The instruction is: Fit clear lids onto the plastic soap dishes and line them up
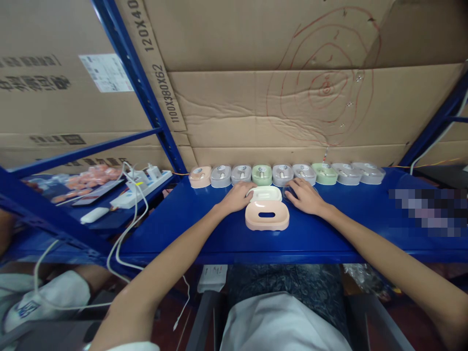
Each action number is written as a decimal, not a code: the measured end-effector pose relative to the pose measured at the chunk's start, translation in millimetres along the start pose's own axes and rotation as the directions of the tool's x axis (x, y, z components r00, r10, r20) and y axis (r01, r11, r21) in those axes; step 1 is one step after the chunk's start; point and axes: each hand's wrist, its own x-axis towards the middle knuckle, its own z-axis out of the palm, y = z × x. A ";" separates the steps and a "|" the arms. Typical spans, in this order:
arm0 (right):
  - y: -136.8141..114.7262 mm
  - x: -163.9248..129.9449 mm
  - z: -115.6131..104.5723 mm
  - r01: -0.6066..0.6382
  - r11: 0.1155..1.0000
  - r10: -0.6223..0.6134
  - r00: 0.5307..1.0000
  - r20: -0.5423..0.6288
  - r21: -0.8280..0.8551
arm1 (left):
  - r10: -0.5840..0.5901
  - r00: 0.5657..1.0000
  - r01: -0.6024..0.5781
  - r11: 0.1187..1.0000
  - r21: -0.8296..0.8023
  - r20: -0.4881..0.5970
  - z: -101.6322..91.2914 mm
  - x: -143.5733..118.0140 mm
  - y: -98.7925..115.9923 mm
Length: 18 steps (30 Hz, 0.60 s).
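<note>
Blue bench [219, 241] carries, nearest its front edge, a pink dish [267, 224]; dragging the white tray [265, 195] behind it forward could shove the dish off. The left hand [237, 196] touches the tray's left end; the right hand [304, 196] curls over and mostly hides a clear piece [286, 194]. Whether either grips, I cannot tell. Overreaching could jostle the lidded boxes [262, 179] along the back edge.

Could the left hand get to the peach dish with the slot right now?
Probably yes: the left hand is just beside it, at the end of the white tray, and nothing seems to stand between hand and peach dish.
</note>
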 end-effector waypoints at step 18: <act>-30.9 -8.2 -27.3 0.278 0.920 -0.240 0.957 -0.165 0.276 | 0.008 1.000 -0.008 1.000 0.000 -0.004 1.4 0.4 -1.2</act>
